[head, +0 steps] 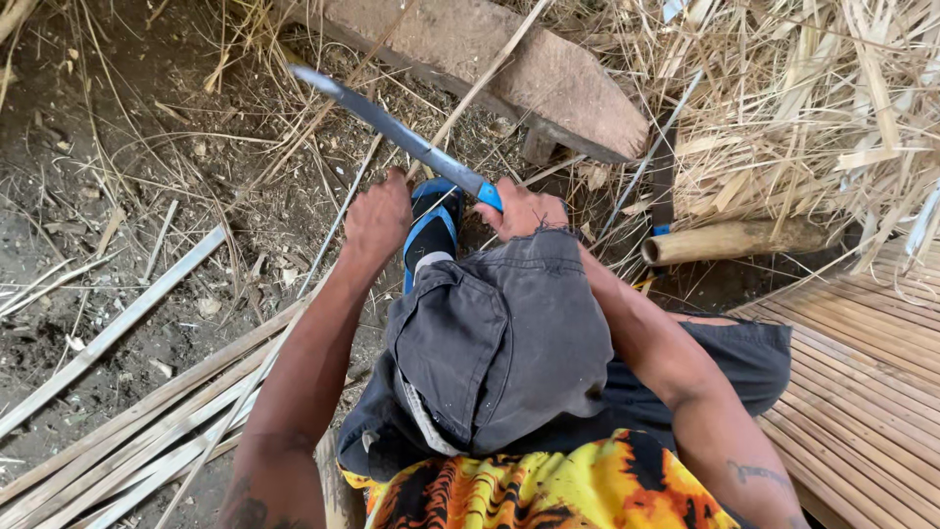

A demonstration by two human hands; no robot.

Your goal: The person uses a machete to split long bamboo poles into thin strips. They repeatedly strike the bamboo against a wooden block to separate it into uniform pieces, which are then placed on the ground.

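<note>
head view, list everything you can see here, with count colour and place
long knife: one, grey blade with blue handle, centre top, slanting up to the left
thin bamboo strip: one, pale, running under the left hand toward the lower left
split bamboo slats: a bundle, count unclear, tan, on the ground lower left
stone slab: one, reddish brown, top centre
bamboo tube: one, tan, right of centre
dry leaves and straw: heap, straw-coloured, top right
woven bamboo mat: one, brown, lower right
sandal: one, blue and black, between the hands
shorts: dark grey, centre
shirt: orange and yellow flame print, bottom
left hand: grips the strip
right hand: grips the knife handle
</note>
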